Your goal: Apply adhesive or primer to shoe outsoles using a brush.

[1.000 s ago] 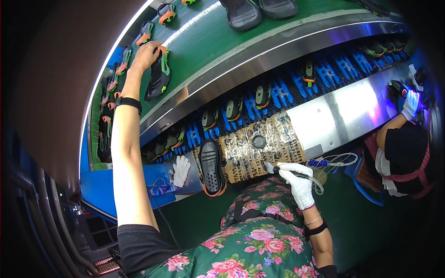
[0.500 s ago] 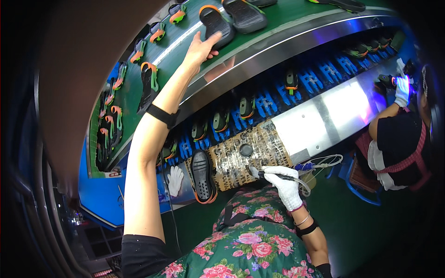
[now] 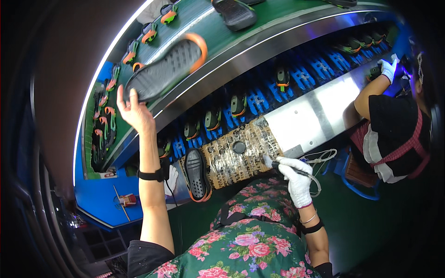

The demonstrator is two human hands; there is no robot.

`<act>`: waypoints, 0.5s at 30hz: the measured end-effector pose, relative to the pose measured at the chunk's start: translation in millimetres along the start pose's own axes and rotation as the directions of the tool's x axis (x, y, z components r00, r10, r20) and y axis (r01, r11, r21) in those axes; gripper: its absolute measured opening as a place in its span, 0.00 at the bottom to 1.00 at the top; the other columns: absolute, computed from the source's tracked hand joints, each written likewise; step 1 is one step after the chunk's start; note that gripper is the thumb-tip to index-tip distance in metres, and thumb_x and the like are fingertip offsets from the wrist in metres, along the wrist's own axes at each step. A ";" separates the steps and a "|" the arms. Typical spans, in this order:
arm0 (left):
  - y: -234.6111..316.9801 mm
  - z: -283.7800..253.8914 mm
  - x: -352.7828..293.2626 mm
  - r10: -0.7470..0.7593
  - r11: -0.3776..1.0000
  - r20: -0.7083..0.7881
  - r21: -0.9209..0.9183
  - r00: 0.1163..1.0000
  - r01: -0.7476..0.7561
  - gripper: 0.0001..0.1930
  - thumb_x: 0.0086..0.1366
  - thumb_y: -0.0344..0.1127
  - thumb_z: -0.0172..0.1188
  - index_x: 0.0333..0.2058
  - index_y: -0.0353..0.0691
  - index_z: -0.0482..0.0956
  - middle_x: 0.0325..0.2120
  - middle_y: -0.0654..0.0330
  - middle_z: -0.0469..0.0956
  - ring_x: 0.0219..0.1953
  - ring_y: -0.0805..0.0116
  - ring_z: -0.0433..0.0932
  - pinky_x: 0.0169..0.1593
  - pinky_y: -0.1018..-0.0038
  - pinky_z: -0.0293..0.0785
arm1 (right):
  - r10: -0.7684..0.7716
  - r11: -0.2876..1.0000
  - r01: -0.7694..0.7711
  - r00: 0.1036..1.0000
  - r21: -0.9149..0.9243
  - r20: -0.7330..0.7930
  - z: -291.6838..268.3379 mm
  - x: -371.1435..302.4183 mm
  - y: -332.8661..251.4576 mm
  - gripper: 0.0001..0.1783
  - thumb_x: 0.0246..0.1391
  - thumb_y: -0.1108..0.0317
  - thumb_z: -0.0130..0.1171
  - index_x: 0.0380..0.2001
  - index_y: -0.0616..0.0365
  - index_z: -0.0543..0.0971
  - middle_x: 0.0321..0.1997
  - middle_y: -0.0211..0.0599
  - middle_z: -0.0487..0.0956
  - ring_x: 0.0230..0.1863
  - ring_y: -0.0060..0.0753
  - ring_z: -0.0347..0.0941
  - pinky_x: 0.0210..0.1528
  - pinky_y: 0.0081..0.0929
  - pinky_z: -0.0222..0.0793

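My bare left hand (image 3: 136, 111) grips the toe or heel end of a black shoe sole (image 3: 172, 62) with an orange rim, its ridged face showing. The sole hangs tilted above the green conveyor belt. My right hand (image 3: 298, 178), in a white knitted glove, is closed round a dark-handled brush (image 3: 274, 163) with a pale tip and a thin hose. The brush is over the right edge of a work board (image 3: 250, 161) wrapped in brown printed tape. A second black sole (image 3: 196, 171) lies at the board's left end, its orange edge toward me.
A green conveyor belt (image 3: 194, 18) carries several shoe parts, one a black sole (image 3: 235, 15). Below it, blue holders (image 3: 257, 103) bear black-and-green shoe parts. A round black disc (image 3: 238, 147) sits on the board. A white glove (image 3: 171, 180) lies left. A co-worker (image 3: 394, 120) sits at right.
My left hand has taken a sole off the belt and drawn it left and nearer. My right hand and the brush have shifted slightly right.
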State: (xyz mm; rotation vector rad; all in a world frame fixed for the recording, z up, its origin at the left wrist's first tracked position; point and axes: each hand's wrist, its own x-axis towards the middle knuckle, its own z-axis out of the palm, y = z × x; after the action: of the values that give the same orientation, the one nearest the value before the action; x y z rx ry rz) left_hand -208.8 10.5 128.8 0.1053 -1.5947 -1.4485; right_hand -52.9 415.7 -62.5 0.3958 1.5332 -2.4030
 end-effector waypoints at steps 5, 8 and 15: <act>29.7 -54.4 -35.7 -0.302 0.953 0.054 0.039 0.952 0.300 0.05 0.70 0.32 0.65 0.39 0.39 0.81 0.33 0.64 0.83 0.35 0.74 0.82 0.43 0.75 0.80 | -0.114 0.976 0.122 0.992 0.179 -0.052 -2.1 9.5 -18.8 0.10 0.51 0.84 0.63 0.37 0.65 0.85 0.44 0.48 0.87 0.24 0.14 0.70 0.28 0.11 0.65; 19.3 -66.0 -90.6 -0.472 0.872 0.167 0.238 0.866 0.429 0.06 0.66 0.30 0.68 0.40 0.37 0.83 0.34 0.65 0.84 0.35 0.77 0.81 0.43 0.77 0.78 | -0.123 0.955 0.114 0.992 0.275 0.015 11.9 1.9 -48.4 0.12 0.51 0.85 0.61 0.40 0.66 0.84 0.48 0.53 0.85 0.27 0.15 0.71 0.31 0.12 0.66; -11.5 -45.0 -206.2 -0.766 0.492 0.539 0.143 0.349 0.859 0.14 0.65 0.28 0.67 0.48 0.35 0.82 0.41 0.58 0.86 0.41 0.73 0.85 0.48 0.74 0.82 | -0.126 0.989 0.099 0.948 0.105 0.292 78.8 -28.4 -83.8 0.12 0.48 0.84 0.67 0.39 0.67 0.86 0.46 0.46 0.87 0.35 0.22 0.80 0.35 0.17 0.74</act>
State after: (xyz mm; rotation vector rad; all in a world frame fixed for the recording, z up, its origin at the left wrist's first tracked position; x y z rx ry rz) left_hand -71.3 101.2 -3.7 0.5142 -1.9778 -2.6103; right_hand -63.7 380.2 50.1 -0.0425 1.3506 -2.4850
